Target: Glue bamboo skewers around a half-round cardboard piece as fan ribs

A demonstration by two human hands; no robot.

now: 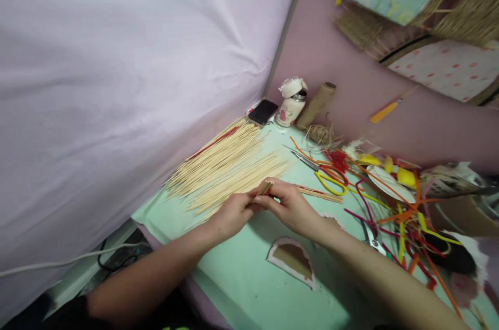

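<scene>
Both hands meet above the middle of the table. My left hand (237,209) is closed at the lower end of a small brown piece (265,188) with pale ends, whose kind I cannot make out. My right hand (290,202) grips the same piece from the other side, fingers bent towards the left hand. Loose thin bamboo sticks (237,176) lie fanned just beyond the hands, and a larger row of bamboo sticks (214,156) is farther left. Below the right wrist rests a half-round cardboard piece (292,260) with a pale fabric edge.
Scissors (331,176) with orange and yellow handles lie right of the hands. Tangled coloured pipe cleaners (405,215) and pliers (374,241) are farther right. At the back stand a white bottle (289,110), a twine spool (316,105) and a phone (264,111). Woven pieces (448,67) hang on the wall.
</scene>
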